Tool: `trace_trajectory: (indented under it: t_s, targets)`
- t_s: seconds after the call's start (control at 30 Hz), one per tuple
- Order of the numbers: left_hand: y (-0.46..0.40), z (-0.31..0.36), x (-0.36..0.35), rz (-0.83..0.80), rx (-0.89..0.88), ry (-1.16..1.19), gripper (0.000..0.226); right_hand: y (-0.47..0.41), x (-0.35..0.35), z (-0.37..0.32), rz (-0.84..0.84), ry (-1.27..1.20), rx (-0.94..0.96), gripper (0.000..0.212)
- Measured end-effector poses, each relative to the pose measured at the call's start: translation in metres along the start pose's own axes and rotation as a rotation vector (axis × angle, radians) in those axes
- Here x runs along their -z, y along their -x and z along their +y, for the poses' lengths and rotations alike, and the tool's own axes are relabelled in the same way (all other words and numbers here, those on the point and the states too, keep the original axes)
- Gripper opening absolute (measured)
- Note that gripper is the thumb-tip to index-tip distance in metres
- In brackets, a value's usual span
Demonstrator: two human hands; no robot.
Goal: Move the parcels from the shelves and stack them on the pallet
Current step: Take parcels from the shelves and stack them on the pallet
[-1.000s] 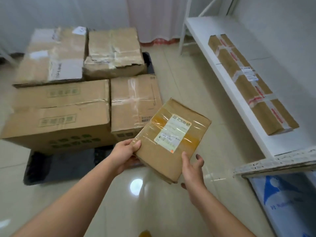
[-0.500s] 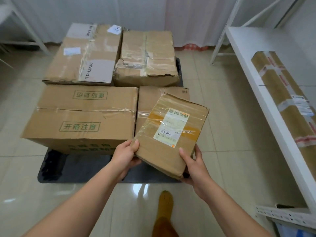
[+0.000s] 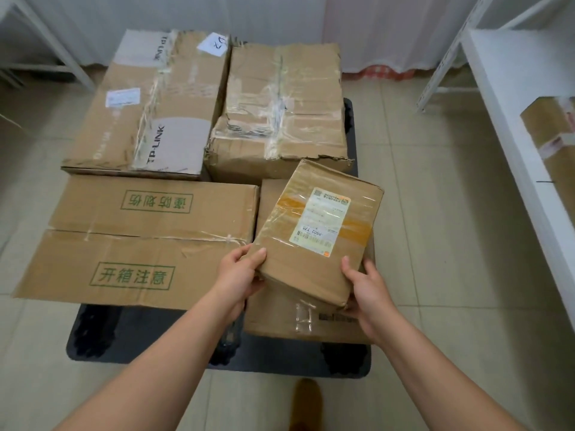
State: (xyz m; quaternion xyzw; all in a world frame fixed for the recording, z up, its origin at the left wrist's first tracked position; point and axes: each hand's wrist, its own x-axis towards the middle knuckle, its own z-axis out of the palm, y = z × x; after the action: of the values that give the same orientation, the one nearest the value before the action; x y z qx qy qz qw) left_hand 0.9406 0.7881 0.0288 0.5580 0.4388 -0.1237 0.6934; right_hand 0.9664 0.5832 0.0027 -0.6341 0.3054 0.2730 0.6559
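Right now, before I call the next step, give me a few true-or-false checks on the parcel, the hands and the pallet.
1. Both hands hold the small parcel. True: left hand and right hand grip its near corners.
2. The parcel's label faces down. False: the label faces up.
3. Four boxes sit on the black pallet. True.
4. The TP-LINK box is at the near right. False: far left.
5. The white shelf is bare. False: a taped parcel lies on it.

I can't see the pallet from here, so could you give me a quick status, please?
Both hands, left hand and right hand, grip small parcel. Held tilted above front-right box. Nothing in the way.
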Motion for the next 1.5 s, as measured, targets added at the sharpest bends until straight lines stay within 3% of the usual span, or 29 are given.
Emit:
trace_trajectory:
  t_s: [0.27, 0.4, 0.53, 0.73, 0.93, 1.13, 1.23, 1.5]
  targets:
    - [-0.018, 0.015, 0.003, 0.035, 0.049, 0.049, 0.041, -0.018, -0.015, -0.023, 0.006, 0.056, 0.071, 0.041]
    - [-0.023, 0.027, 0.003, 0.005, 0.013, -0.041, 0.043, -0.013, -0.019, -0.038, 0.024, 0.033, 0.092, 0.036]
    - [-0.027, 0.051, -0.002, -0.075, -0.006, -0.161, 0.062, -0.013, -0.012, -0.055, 0.017, 0.05, 0.09, 0.034]
    - [-0.026, 0.083, -0.052, -0.298, -0.04, -0.248, 0.057, -0.024, 0.019, -0.091, -0.06, 0.049, 0.141, 0.039]
    - [-0.044, 0.102, -0.163, -0.177, -0.03, -0.301, 0.051, -0.081, 0.095, -0.161, -0.119, 0.1, 0.179, 0.04]
    - [-0.057, 0.1, -0.31, -0.002, 0.014, -0.152, 0.05, -0.151, 0.194, -0.245, -0.105, 0.275, 0.234, 0.044]
    - [-0.062, 0.109, -0.371, 0.057, 0.032, -0.029, 0.046, -0.175, 0.236, -0.282, -0.116, 0.263, 0.226, 0.059]
    - [-0.104, 0.16, -0.423, 0.201, 0.001, 0.158, 0.055, -0.225, 0.237, -0.332, -0.158, 0.212, 0.197, 0.075]
